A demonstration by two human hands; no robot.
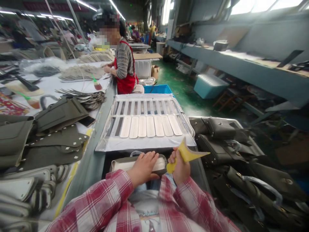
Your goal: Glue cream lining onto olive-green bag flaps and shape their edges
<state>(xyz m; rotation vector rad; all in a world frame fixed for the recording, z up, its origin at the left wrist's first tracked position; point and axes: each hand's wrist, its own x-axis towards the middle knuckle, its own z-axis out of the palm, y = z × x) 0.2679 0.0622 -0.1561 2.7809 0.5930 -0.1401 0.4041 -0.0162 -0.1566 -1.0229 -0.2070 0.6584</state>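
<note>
My left hand (143, 167) lies over a cream and olive bag strip (125, 163) held in my lap, fingers curled on its top. Beside it my right hand (180, 167) is closed round the handle of a yellow scraper tool (187, 154), whose flat blade points up and to the right. Just beyond both hands stands a white slotted rack (147, 141) with several cream strips (151, 126) laid side by side in its near row.
Olive bag panels (58, 138) and grey handles (31, 190) pile on the long table at my left. Dark finished bags (231, 145) fill a bin at my right. A person in a red apron (124, 66) works further along. A blue crate (158, 89) sits behind the rack.
</note>
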